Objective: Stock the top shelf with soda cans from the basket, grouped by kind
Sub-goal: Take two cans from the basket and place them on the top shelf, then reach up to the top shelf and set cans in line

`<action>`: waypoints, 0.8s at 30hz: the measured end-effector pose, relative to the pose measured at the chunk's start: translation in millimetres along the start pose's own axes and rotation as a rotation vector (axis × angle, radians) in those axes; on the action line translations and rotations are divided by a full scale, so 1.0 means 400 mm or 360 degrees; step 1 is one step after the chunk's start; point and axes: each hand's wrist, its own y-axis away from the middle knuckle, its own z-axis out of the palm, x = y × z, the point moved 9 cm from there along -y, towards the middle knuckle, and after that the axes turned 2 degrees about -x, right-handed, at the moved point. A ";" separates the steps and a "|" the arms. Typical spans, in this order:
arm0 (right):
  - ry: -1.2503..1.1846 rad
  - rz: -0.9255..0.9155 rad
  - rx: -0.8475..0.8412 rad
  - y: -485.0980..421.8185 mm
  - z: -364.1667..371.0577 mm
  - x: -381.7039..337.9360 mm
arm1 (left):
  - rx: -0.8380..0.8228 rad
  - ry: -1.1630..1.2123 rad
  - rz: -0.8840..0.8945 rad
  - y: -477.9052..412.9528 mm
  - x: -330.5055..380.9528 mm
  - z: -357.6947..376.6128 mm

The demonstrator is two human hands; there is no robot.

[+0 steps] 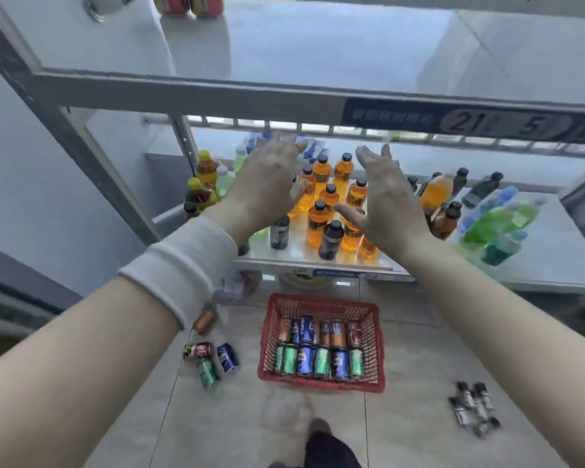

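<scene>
A red basket [379, 356] sits on the floor, holding several soda cans [320, 346] in orange, blue, green and red. Three loose cans [213, 359] lie on the floor to its left, and an orange can [204, 320] lies farther up. The top shelf [284, 52] has two red-orange cans [188, 5] at its back left. My left hand [267, 184] and my right hand [385, 194] are raised side by side in front of the lower shelf, fingers straight, holding nothing.
The lower shelf [318, 261] carries many orange, dark, green and blue bottles [328, 201]. A grey shelf rail with a price label [470, 121] crosses above my hands. A small pack of dark bottles [473, 410] lies on the floor at the right. My foot [321, 440] stands below the basket.
</scene>
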 end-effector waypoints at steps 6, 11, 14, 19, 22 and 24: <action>0.0147 0.0068 -0.0211 0.127 0.133 0.117 | -0.0190 -0.0065 0.0117 0.048 0.062 0.194; 0.0210 0.0181 -0.0477 0.207 0.316 0.268 | -0.0382 0.0043 -0.0046 0.067 0.040 0.434; 0.0116 0.0291 -0.0669 0.268 0.440 0.343 | -0.0475 0.0082 -0.0164 0.100 0.008 0.574; -0.0226 0.0674 -0.0874 0.385 0.680 0.469 | -0.0737 0.0200 -0.0349 0.201 -0.050 0.845; -0.0325 0.0877 -0.1045 0.489 0.890 0.537 | -0.0898 0.0314 -0.0531 0.292 -0.101 1.064; -0.0386 0.0975 -0.1067 0.548 1.029 0.586 | -0.1002 0.0398 -0.0644 0.349 -0.134 1.221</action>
